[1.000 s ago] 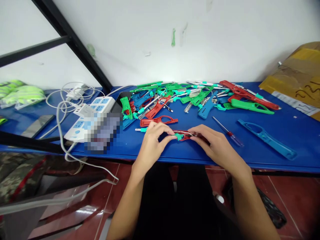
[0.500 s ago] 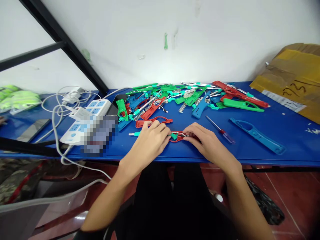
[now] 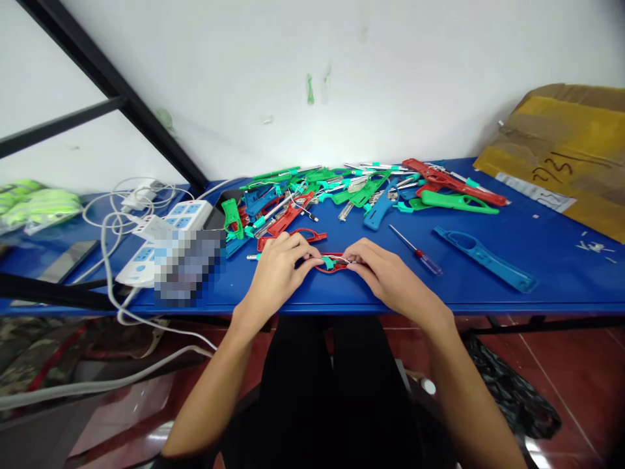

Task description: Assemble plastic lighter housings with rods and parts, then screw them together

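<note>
A red lighter shell half [image 3: 336, 271] lies near the table's front edge between my hands. Inside it sit a green trigger [image 3: 328, 263] and a thin white wire [image 3: 340, 258]. The fingers of my left hand [image 3: 282, 266] are closed on the shell's left part. Past that hand sticks out a metal lighter tube tip [image 3: 252, 257]. My right hand [image 3: 383, 270] pinches the wire at the shell's right end; its fingertips hide the wire's end. Just behind my left hand rests another red shell half [image 3: 312, 234].
Along the wall lies a heap of lighter parts with a blue shell [image 3: 378, 213]. To the right are a screwdriver [image 3: 420, 254], a blue shell half [image 3: 493, 259] and a cardboard box [image 3: 576, 150]. A power strip [image 3: 183, 218] with cables stands left.
My left fingers have shifted toward a thumb-and-finger pinch at the shell, showing more of the trigger and wire. The whole view has moved slightly, so things appear further left.
</note>
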`<state>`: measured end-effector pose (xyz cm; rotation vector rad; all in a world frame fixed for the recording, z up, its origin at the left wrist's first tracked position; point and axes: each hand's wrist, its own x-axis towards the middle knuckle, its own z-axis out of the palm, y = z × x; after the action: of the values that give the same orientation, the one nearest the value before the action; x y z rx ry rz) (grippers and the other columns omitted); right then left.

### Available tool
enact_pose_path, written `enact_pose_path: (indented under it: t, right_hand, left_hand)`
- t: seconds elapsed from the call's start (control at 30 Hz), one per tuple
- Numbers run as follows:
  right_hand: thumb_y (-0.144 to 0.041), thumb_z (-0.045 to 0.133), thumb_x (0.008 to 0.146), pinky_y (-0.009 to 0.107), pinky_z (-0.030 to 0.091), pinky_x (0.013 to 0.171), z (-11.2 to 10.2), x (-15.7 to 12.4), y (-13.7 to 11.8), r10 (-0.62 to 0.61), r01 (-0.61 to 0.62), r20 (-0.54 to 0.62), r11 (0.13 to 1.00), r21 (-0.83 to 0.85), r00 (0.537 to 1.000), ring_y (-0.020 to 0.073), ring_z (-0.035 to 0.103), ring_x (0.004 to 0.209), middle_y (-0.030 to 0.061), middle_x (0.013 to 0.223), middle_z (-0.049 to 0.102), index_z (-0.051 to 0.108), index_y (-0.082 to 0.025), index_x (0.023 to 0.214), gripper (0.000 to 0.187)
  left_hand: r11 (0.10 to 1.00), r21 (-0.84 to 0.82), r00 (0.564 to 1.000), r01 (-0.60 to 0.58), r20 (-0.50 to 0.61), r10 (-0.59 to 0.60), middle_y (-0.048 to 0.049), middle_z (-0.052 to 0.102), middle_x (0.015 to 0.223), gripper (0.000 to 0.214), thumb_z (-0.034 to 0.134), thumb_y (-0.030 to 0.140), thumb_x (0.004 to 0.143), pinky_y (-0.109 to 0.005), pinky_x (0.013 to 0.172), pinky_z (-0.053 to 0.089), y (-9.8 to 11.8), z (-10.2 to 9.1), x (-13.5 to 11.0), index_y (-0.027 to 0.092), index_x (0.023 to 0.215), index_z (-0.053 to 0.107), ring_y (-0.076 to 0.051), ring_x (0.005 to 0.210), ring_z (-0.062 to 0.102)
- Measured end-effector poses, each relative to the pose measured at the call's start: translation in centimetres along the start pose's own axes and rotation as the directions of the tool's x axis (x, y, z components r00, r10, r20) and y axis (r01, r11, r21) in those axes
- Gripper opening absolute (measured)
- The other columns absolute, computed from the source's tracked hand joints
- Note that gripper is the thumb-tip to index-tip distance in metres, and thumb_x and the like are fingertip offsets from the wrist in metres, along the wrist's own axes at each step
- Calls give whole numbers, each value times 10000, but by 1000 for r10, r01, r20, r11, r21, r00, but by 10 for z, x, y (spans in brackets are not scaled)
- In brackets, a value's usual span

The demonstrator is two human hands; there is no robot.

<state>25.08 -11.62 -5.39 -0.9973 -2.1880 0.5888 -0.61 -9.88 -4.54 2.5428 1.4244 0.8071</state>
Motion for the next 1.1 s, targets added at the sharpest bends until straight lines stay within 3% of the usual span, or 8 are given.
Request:
enact_pose_path:
  t: [0.23, 0.4, 0.73, 0.93, 1.0, 1.1]
  right_hand:
    - [-199, 481, 1139, 424, 575, 985, -2, 1, -3, 0, 0, 17, 1000, -30, 1000, 264, 712, 1100, 102, 1210, 714, 642, -229, 1177, 169]
    - [-172, 494, 1133, 415, 561, 992, 0, 1, -1, -12, 12, 9, 1000, -17, 1000, 255, 710, 1090, 89, 1178, 729, 637, -227, 1137, 152]
    - [-189, 504, 1136, 447, 533, 1032, -1, 1, 2, -44, 44, 17, 999, -28, 999, 260, 696, 1094, 75, 1141, 739, 645, -246, 1128, 152]
    - [-234, 607, 1108, 354, 561, 914, 1, 0, 6, 26, -26, -13, 999, 34, 1000, 217, 685, 984, 62, 1117, 699, 632, -237, 1081, 36]
    - [-254, 634, 1099, 352, 569, 918, 1, -2, 9, 35, -34, -33, 999, 35, 999, 210, 684, 977, 71, 1151, 683, 631, -231, 1054, 51]
    - [-269, 641, 1094, 405, 567, 1038, 1, -4, 9, 25, -23, -40, 999, 35, 999, 237, 705, 1130, 107, 1327, 665, 658, -228, 1062, 55]
  left_hand:
    - [993, -119, 999, 12, 33, -8, -25, 727, 933, 164, 724, 354, 1050, -377, 868, 432, -5, 2, 6, 245, 965, 813, -212, 885, 611]
    - [982, -186, 997, -36, 63, 49, -8, 727, 928, 169, 727, 300, 1050, -372, 891, 432, -3, 8, 11, 221, 908, 772, -192, 874, 631]
    - [981, -193, 989, -17, 140, 44, -21, 733, 945, 183, 712, 343, 1058, -360, 878, 438, -6, 8, 21, 224, 920, 714, -220, 946, 630]
    - [968, -252, 993, -6, 114, 36, -22, 712, 924, 228, 716, 399, 1053, -344, 826, 435, -7, 10, 18, 217, 915, 716, -206, 898, 620]
    - [960, -280, 994, -12, 101, 42, -22, 707, 917, 234, 717, 399, 1053, -340, 820, 439, -6, 11, 17, 213, 910, 717, -203, 890, 618]
    - [955, -296, 995, 4, 100, 26, -28, 705, 912, 259, 699, 414, 1062, -340, 818, 447, -5, 10, 16, 210, 904, 726, -202, 885, 614]
